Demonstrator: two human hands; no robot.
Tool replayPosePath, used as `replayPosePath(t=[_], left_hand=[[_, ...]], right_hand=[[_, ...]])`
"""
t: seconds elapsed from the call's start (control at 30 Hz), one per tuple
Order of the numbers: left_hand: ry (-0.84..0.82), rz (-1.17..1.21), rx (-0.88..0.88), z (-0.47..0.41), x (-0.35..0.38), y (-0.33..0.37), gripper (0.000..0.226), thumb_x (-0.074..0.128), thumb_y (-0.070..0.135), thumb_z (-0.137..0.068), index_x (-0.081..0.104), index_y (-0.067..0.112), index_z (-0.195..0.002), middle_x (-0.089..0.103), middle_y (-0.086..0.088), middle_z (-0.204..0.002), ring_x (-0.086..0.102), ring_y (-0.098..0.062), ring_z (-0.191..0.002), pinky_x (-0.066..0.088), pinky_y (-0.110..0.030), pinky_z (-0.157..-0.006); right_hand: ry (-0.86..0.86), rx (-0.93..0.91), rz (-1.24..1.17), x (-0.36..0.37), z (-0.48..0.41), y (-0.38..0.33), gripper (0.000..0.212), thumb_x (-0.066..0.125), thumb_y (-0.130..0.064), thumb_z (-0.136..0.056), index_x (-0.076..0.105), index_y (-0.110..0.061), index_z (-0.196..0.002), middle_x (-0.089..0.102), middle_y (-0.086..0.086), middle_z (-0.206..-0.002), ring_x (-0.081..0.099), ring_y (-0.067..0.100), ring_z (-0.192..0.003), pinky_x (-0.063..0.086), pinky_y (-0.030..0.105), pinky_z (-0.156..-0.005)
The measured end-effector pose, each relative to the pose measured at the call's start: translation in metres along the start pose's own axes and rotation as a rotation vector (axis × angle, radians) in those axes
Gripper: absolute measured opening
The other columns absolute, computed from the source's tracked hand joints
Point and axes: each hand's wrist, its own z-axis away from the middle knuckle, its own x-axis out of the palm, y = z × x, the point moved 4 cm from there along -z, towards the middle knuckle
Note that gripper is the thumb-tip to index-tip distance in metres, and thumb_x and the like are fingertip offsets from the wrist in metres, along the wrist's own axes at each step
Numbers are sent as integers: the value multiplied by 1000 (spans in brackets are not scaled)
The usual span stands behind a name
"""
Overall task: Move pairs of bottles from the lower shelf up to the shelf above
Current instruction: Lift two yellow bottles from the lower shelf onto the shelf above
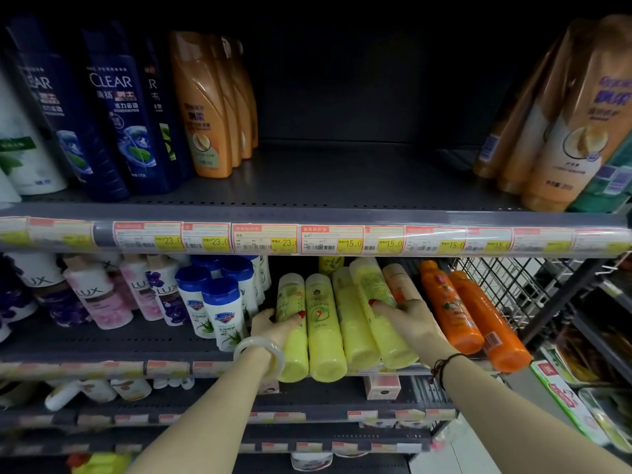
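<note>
Several yellow-green bottles stand in a row at the front of the lower shelf (102, 340). My left hand (277, 325) is wrapped around the leftmost yellow bottle (292, 333). My right hand (410, 319) is closed on the rightmost yellow bottle (383, 316), with fingers on its middle. Between them stand two more yellow bottles (323, 333), untouched. The upper shelf (342, 179) has a wide bare stretch in its middle, directly above the yellow bottles.
Two orange bottles (468, 309) lean right of my right hand. White blue-capped bottles (219, 309) and Lux bottles stand to the left. On the upper shelf, dark blue Clear bottles and tan bottles (208, 107) sit left, tan bottles (554, 131) right. A wire basket (513, 289) is at right.
</note>
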Motion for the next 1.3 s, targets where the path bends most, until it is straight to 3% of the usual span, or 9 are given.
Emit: replayPosePath(t=[0.2, 0.33, 0.5, 0.63, 0.8, 0.93, 1.03, 1.17, 1.3], left_hand=[[10, 44, -22, 2, 0, 0, 60, 75, 25, -76, 53, -1, -126, 64, -20, -111, 63, -32, -93, 52, -42, -85], [-7, 75, -6, 7, -1, 5, 61, 77, 25, -74, 55, 2, -126, 66, -17, -108, 64, -32, -91, 53, -40, -81], [-25, 105, 22, 19, -3, 10, 65, 78, 22, -74, 51, 4, -130, 64, -18, -116, 62, -30, -92, 52, -38, -79], [-78, 102, 35, 28, -3, 11, 61, 77, 24, -73, 55, 5, -126, 66, -15, -109, 65, -32, -95, 54, -45, -88], [-133, 134, 30, 42, 0, 10, 45, 77, 24, -75, 62, 7, -114, 69, -16, -104, 67, -34, -95, 54, -50, -90], [-175, 170, 40, 53, 2, 6, 39, 77, 23, -75, 58, 16, -109, 68, -14, -107, 67, -34, -95, 54, -53, -89], [-208, 182, 54, 63, 2, 4, 40, 75, 17, -77, 58, 15, -113, 69, -13, -104, 68, -32, -91, 56, -49, -83], [-230, 155, 96, 77, 0, 1, 37, 76, 13, -74, 61, 15, -108, 70, -11, -96, 69, -27, -80, 56, -35, -61], [-253, 105, 113, 89, -3, -1, 39, 77, 14, -74, 61, 14, -109, 69, -11, -97, 68, -28, -83, 57, -42, -72]], right_hand=[[6, 67, 62, -1, 7, -8, 77, 75, -51, -63, 54, -22, -131, 68, 2, -117, 67, 19, -101, 56, 38, -91], [-4, 103, 104, -2, 17, -12, 47, 72, -48, -72, 65, -14, -102, 74, 13, -99, 70, 27, -89, 58, 46, -83], [11, -31, 95, -6, 10, 5, 90, 69, -71, -59, 46, -31, -136, 61, -10, -130, 60, 13, -118, 51, 37, -99], [-7, 78, 76, -7, 37, -9, 42, 68, -45, -81, 64, -9, -103, 66, 3, -94, 66, 19, -83, 53, 30, -70], [21, 50, 117, -11, 57, -13, 37, 63, -46, -84, 60, -11, -95, 56, -5, -70, 53, 9, -60, 39, 14, -45], [2, 87, 62, -9, 72, -12, 41, 66, -52, -79, 55, -15, -93, 58, -6, -72, 62, 14, -72, 50, 28, -64], [16, 139, -1, -8, 82, -7, 62, 69, -60, -68, 53, -21, -114, 63, 0, -97, 60, 22, -99, 51, 39, -91], [-32, 192, -209, -5, 83, 16, 98, 80, -69, -43, 53, -28, -128, 59, 9, -122, 64, 31, -104, 54, 50, -91], [-96, 144, -346, -5, 111, -6, 40, 81, -23, -71, 64, -18, -107, 70, 13, -110, 69, 32, -99, 54, 53, -90]])
